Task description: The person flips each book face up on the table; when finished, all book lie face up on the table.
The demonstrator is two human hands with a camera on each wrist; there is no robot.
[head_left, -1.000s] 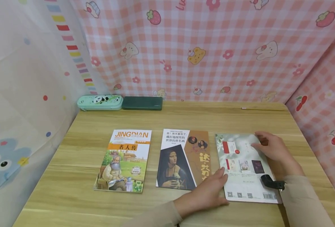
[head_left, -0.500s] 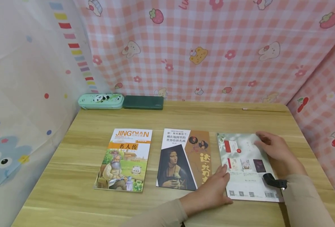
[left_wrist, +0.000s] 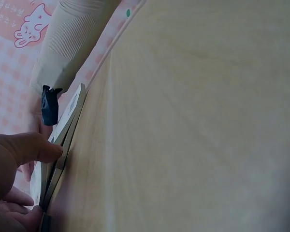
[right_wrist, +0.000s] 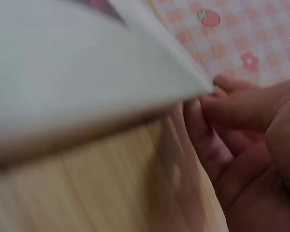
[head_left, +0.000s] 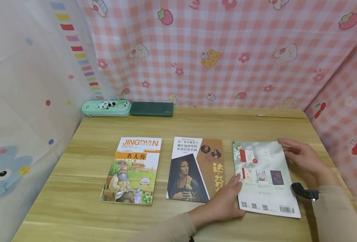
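Observation:
A pale green-white book (head_left: pixel 266 198) lies back cover up at the right of the table. My left hand (head_left: pixel 219 201) is at its lower left corner, fingertips along the left edge. In the left wrist view, my thumb (left_wrist: pixel 34 147) touches the bottom edge, where two layers stand slightly apart with a dark gap. My right hand (head_left: pixel 305 158) is at the upper right corner. Up close in the right wrist view, its thumb (right_wrist: pixel 251 106) meets the book's corner, with fingers extended beside it. Just left lies a book with a portrait cover (head_left: pixel 184 181), partly hidden by my left hand.
An orange-titled book (head_left: pixel 130 178) lies at the left of the wooden table (head_left: pixel 84 215). A panda pencil case (head_left: pixel 105 108) and a dark green case (head_left: pixel 151 109) stand along the back edge. A thin pencil (head_left: pixel 279 116) lies at the back right. Checked cloth (head_left: pixel 181 40) hangs behind.
My right hand has shifted to the right, its thumb coming off the cover to the edge. The book has turned a little and moved slightly right. The left hand stays at its side.

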